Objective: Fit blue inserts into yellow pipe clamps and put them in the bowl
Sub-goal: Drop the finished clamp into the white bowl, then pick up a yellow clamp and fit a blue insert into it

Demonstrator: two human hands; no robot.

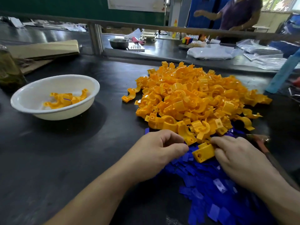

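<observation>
Currently: the right hand [240, 161] grips one yellow clamp [203, 152] by its right end, fingers curled over it. Clamp is tilted, its flat foot with holes facing the camera, just above the blue inserts [211, 185]. Beside it the left hand [154, 151] has its fingers curled inward, thumb tip at the edge of the blue heap. Cannot tell whether an insert is pinched under the fingers.

Inserts form a loose heap on the black table [81, 151], under and around both hands. Just beyond the hands sits the clamp pile [194, 98], its near edge overlapping the blue heap.

Well to the left, apart from both heaps, stands the white bowl [21, 101]. Several clamps [63, 100] lie inside, one showing a strip of blue.

Far bench: steel bowl [119, 43], plastic bags [211, 51]. Flattened cardboard [43, 49] at back left. Another person [238, 13] stands behind the bench.
</observation>
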